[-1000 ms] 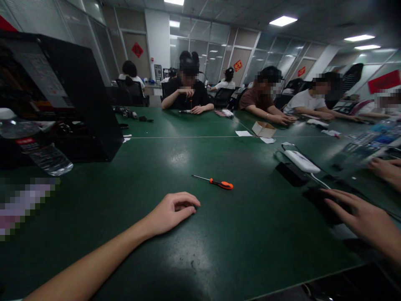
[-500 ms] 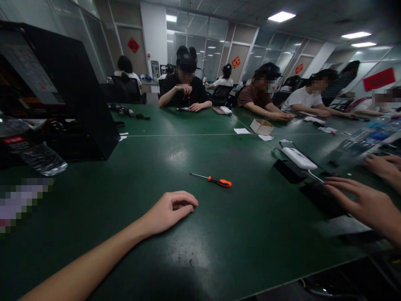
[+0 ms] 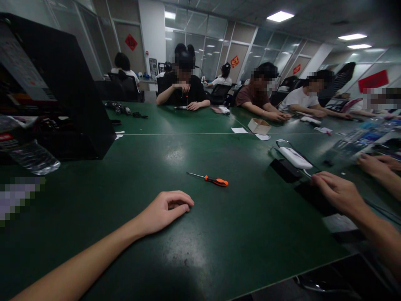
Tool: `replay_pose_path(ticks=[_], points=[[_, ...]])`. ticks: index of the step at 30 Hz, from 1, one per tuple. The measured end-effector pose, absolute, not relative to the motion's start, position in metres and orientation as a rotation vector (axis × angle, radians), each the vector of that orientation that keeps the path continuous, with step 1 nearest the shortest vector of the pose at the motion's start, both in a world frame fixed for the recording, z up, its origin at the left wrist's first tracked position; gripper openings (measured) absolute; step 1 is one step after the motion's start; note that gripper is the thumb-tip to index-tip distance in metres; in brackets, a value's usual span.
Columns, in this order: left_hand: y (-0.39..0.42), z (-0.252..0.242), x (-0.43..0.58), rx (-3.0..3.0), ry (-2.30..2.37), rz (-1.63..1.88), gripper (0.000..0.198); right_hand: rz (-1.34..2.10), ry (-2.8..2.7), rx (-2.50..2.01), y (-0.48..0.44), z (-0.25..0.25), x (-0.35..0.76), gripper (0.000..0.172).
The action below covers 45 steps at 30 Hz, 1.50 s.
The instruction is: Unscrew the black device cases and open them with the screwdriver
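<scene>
Left hand [image 3: 164,211]: resting on the green desk [image 3: 250,234], palm turned down, fingers loosely curled, a small gap visible between them and the thumb. Screwdriver [image 3: 216,180]: lying flat on the desk just beyond the left hand and to its right, not in contact; orange-and-black handle toward the right, metal shaft pointing left.

Right hand [image 3: 340,190]: well apart from the left, fingers drawn together at the near end of a white oblong device [image 3: 295,157], where a white cable [image 3: 307,172] reaches the fingertips. Whether the fingers are clamped on the cable cannot be told. Just left of the right hand, on the near side of the device, lies a black block [image 3: 285,170]. Below the hand, toward the desk's near edge, is a pale, glossy item [image 3: 341,223], blurred. Beyond the hand and to its right, a co-worker's hand [image 3: 374,164] is near clear bottles [image 3: 355,136].

Farther out: to the left of the left hand, a black computer case [image 3: 83,96] stands behind a tilted clear bottle [image 3: 36,156]. Well beyond both hands, between them, sit a small open-topped box [image 3: 259,126] and white paper [image 3: 239,130]. Across the desk, a person in black [image 3: 181,90] is seated.
</scene>
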<state>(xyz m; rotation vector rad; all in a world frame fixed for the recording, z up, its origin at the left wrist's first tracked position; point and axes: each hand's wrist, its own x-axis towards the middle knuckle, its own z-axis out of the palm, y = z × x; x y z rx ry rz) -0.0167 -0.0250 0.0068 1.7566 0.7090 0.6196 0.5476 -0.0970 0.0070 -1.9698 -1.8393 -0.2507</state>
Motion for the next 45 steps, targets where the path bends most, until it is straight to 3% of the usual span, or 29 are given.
replay_pose_path(ticks=[6,16,22,28,32,39,45], points=[[-0.025,0.008,-0.016,1.752,0.706,0.612,0.019,-0.236,-1.855,-1.984,-0.095,0.005,0.551,0.04],[-0.027,0.01,-0.015,1.718,0.738,0.607,0.02,-0.177,-1.868,-2.054,-0.086,0.01,0.55,0.042],[-0.026,0.01,-0.016,1.721,0.751,0.585,0.022,-0.326,-1.887,-2.168,-0.063,0.017,0.538,0.034],[-0.026,0.012,-0.017,1.719,0.762,0.581,0.022,-0.047,-1.788,-2.447,-0.031,0.04,0.491,0.021],[-0.026,0.011,-0.017,1.72,0.745,0.592,0.021,-0.012,-1.75,-2.447,-0.022,0.044,0.478,0.022],[-0.027,0.007,-0.018,1.702,0.756,0.591,0.021,0.077,-1.879,-2.284,-0.04,0.059,0.441,0.014],[-0.025,0.002,-0.017,1.668,0.789,0.792,0.039,0.138,-2.267,-1.473,-0.075,0.064,0.339,0.012]])
